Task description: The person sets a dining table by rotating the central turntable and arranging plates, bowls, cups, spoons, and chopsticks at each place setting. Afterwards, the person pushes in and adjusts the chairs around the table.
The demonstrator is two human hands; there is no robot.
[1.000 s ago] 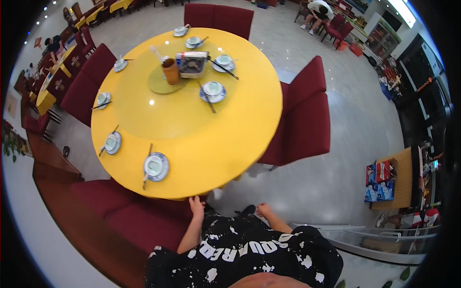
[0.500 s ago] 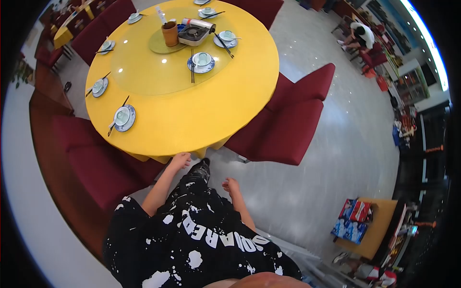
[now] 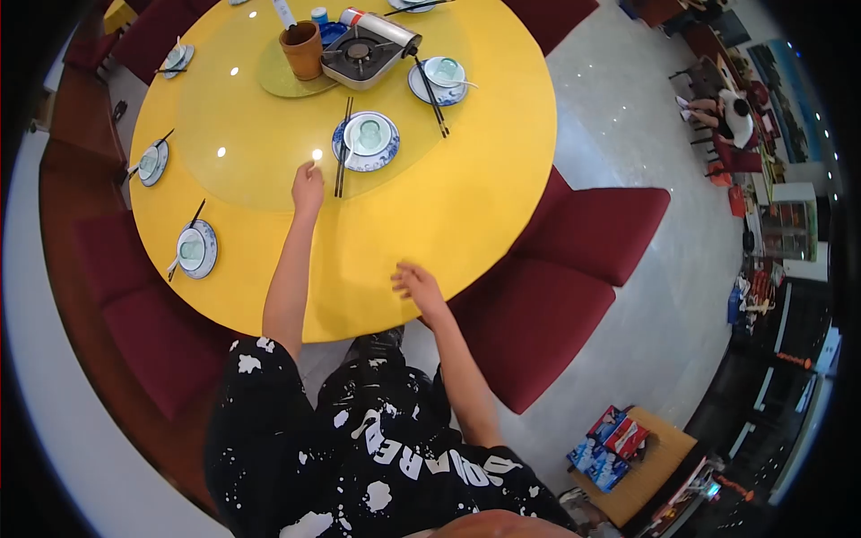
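My left hand [image 3: 308,188] reaches out over the yellow round table, its fingers pointing forward, nothing held. Just right of it lies a pair of dark chopsticks [image 3: 340,170], apart from the fingers. Beside the chopsticks is a blue-and-white plate [image 3: 388,160] that bears a white bowl with a pale green glass [image 3: 369,134] in it. My right hand [image 3: 417,285] is above the table's near edge, fingers spread and slightly blurred, holding nothing. A second plate [image 3: 429,92] with bowl, glass, spoon and chopsticks sits farther right.
A portable gas stove [image 3: 366,58] and a brown pot [image 3: 302,52] stand mid-table on the glass turntable [image 3: 206,117]. Other place settings line the left rim. Dark red chairs [image 3: 538,314] flank me. A person [image 3: 737,121] sits far right; boxes [image 3: 610,448] rest on a side table.
I have come closer to the table. My left hand has moved forward over it, near the chopsticks, and my right hand has risen above the near edge.
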